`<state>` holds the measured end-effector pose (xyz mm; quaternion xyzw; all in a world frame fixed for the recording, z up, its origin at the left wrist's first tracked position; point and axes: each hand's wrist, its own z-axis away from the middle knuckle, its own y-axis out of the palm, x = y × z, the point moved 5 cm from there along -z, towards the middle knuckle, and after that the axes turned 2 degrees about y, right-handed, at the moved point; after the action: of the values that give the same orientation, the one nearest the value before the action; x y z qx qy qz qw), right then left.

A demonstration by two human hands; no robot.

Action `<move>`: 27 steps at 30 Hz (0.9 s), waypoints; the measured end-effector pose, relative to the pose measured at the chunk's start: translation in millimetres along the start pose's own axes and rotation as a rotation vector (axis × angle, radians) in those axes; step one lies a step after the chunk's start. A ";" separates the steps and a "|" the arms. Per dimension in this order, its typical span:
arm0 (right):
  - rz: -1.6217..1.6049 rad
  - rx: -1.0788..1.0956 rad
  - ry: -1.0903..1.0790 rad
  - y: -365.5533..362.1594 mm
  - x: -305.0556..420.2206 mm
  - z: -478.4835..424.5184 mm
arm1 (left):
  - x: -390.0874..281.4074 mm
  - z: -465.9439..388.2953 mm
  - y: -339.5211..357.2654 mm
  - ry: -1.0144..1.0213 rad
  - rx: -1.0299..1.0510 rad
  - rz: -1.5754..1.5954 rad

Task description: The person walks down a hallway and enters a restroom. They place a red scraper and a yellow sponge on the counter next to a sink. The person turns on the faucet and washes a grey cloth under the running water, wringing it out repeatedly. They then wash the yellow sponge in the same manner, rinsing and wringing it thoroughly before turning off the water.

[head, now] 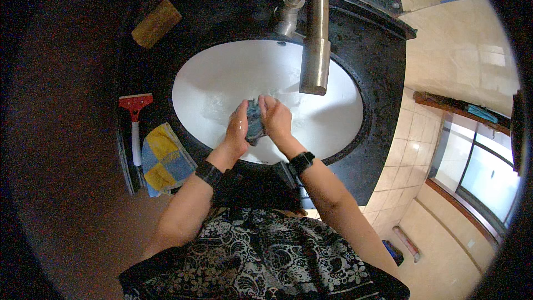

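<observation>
A wet, dark blue-grey cloth (255, 123) is bunched between my two hands over the near part of a white oval sink (233, 62). My left hand (238, 128) presses on its left side, palm inward and wet. On the other side, my right hand (275, 117) grips the cloth with bent fingers. Both wrists wear black bands. A brushed metal faucet (315, 58) arches over the basin, its spout end above and to the right of my hands. Water shows in the basin behind my fingers.
Left of the sink, on the black countertop (374, 71), lie a red-headed scraper with a white handle (135, 133) and a folded yellow and blue checked cloth (166, 160). A yellowish-brown block (156, 23) sits at the back left. A dark object (287, 177) lies at the near edge.
</observation>
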<state>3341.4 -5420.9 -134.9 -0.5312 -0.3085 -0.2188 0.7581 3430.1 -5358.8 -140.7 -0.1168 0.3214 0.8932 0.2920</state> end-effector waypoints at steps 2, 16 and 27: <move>-0.111 -0.058 -0.101 6.7 17.1 18.8 | 3.3 -9.3 -15.1 0.045 0.046 0.017; 0.284 -0.175 0.083 -27.6 -96.1 -40.0 | -6.1 1.3 -38.8 -0.131 -0.011 -0.199; -0.182 0.195 -0.255 8.2 68.8 34.9 | -9.9 11.5 -20.0 0.349 0.314 -0.516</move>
<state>3387.6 -5385.5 -83.7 -0.4486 -0.4688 -0.1865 0.7377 3449.8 -5343.4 -138.0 -0.2988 0.4598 0.6963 0.4630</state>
